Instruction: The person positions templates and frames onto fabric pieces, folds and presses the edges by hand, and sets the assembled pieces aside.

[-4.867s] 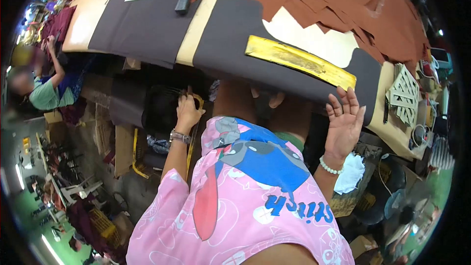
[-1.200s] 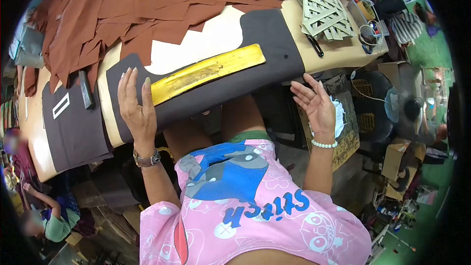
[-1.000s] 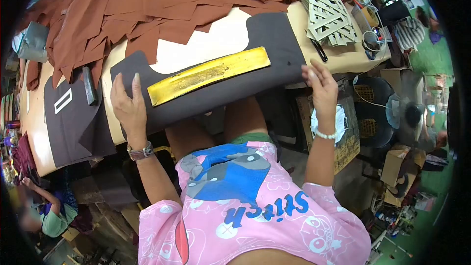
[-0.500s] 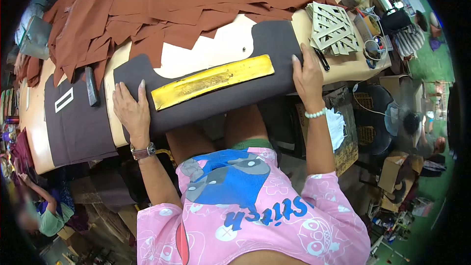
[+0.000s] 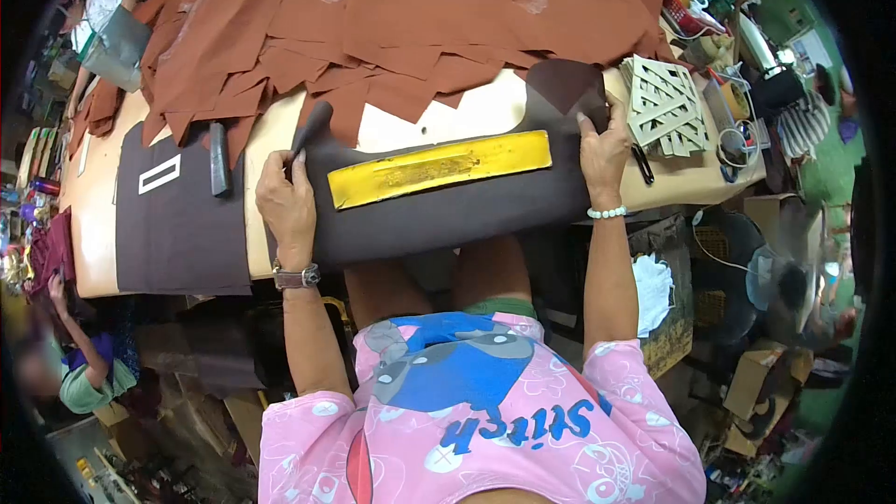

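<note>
On the left of the table (image 5: pixel 93 243), a flat dark sheet (image 5: pixel 182 233) carries a small white frame (image 5: pixel 160 175), with a dark bar (image 5: pixel 218 161) near the frame, by the sheet's right edge. Next to it comes the dark cloth (image 5: pixel 448 219), a wide, almost black piece that lies along the near edge of the table, in front of the person, with a broad hollow scooped out of its far side. Its left corner stands up, bent and curled off the tabletop. The left hand (image 5: pixel 287 201), a watch (image 5: pixel 297 276) on its wrist, is partly closed there, pinching the cloth's left edge between the thumb and bent fingers; how many layers are in the pinch cannot be told. In the middle, a long yellow strip (image 5: pixel 439 168), worn and smudged brown along its centre, lies on the cloth, apart from both hands. Beyond the hollow spreads a pile of rust-brown cloth (image 5: pixel 411 19) with jagged edges. The dark cloth's right corner is lifted and looks browner. The right hand (image 5: pixel 607 154), wearing a bead bracelet (image 5: pixel 607 213), is also partly closed, gripping that edge between thumb and fingers, just beside a black pen-like tool (image 5: pixel 643 163) and some pale slatted pieces (image 5: pixel 665 107).
</note>
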`<state>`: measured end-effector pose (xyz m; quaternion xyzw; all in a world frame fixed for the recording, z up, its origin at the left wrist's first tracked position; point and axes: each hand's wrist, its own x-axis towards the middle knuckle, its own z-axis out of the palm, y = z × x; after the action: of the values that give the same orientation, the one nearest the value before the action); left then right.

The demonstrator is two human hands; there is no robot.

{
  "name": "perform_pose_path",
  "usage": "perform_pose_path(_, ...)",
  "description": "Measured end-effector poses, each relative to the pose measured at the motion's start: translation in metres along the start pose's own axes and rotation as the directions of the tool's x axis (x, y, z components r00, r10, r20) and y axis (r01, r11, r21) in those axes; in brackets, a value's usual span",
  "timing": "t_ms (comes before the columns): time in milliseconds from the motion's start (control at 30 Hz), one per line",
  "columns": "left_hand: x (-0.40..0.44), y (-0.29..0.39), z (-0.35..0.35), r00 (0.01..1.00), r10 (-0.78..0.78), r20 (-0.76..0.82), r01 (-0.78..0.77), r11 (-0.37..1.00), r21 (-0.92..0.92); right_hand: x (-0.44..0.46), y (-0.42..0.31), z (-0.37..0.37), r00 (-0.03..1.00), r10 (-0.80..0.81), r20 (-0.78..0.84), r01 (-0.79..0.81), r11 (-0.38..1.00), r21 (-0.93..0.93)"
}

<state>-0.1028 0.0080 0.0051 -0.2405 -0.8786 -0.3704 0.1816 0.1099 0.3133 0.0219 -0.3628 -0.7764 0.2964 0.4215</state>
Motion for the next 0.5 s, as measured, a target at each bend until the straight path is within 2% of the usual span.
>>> perform_pose_path(67, 0.002, 0.003, -0.001, 1.000, 0.007, -0.011, -0.007, 1.000, 0.022, 0.003, 0.020, 0.008, 0.995, -0.097, -0.034, 0.095, 0.994, -0.061)
perform_pose_path(200, 0.000, 0.002, 0.000, 1.000, 0.015, 0.020, -0.016, 0.996, 0.082, 0.004, 0.024, 0.013, 0.994, -0.105, 0.025, 0.108, 0.980, -0.165)
perform_pose_path(267, -0.002, 0.000, -0.001, 0.998, 0.050, 0.029, -0.053, 0.992, 0.118, 0.001, 0.018, 0.008, 0.997, -0.072, 0.032, 0.076, 0.980, -0.183)
perform_pose_path(300, -0.002, 0.002, -0.002, 0.999, 0.036, 0.033, -0.039, 0.996, 0.086, 0.001, 0.014, 0.006, 0.998, -0.057, 0.032, 0.063, 0.979, -0.192)
perform_pose_path(400, -0.001, 0.008, -0.007, 0.999, 0.019, 0.045, -0.026, 0.987, 0.161, -0.001, 0.016, 0.002, 0.999, -0.032, 0.035, 0.039, 0.978, -0.207)
perform_pose_path(500, 0.003, 0.006, -0.008, 0.995, 0.070, 0.070, -0.081, 0.980, 0.182, 0.001, 0.019, 0.005, 0.989, -0.147, 0.006, 0.144, 0.957, -0.251)
